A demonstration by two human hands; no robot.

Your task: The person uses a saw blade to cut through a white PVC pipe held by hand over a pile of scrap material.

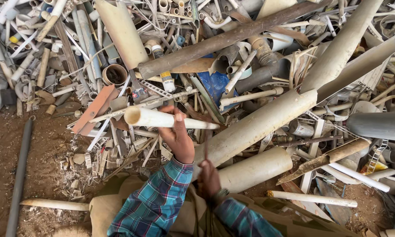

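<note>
The left hand [178, 134] is wrapped around a cream pipe [162, 119], fingers clamped over its middle, holding it level above the heap. The pipe's open round end points left, its thinner end runs right past the hand. Just nearer and to the right, the right hand [208, 177] is closed on a thin dark rod [207, 145] that rises toward the pipe; whether the rod touches the pipe is hard to say, since it blurs into the clutter behind. Both plaid sleeves [156, 204] come up from the near edge, over tan cloth [105, 206] that is cut off at the bottom.

Behind the hands lies a dense scrap pile of plastic pipes. A thick cream pipe [259, 125] slants up to the right just beside the right hand, with a short fat one [254, 169] nearer. A long brown pipe [232, 37] crosses the far middle. A crumpled blue sheet [215, 85] peeks out beneath it. On the left, a grey pipe [20, 171] lies on bare dirt [44, 149], well apart from the hands, with small broken chips [81, 164] scattered between.
</note>
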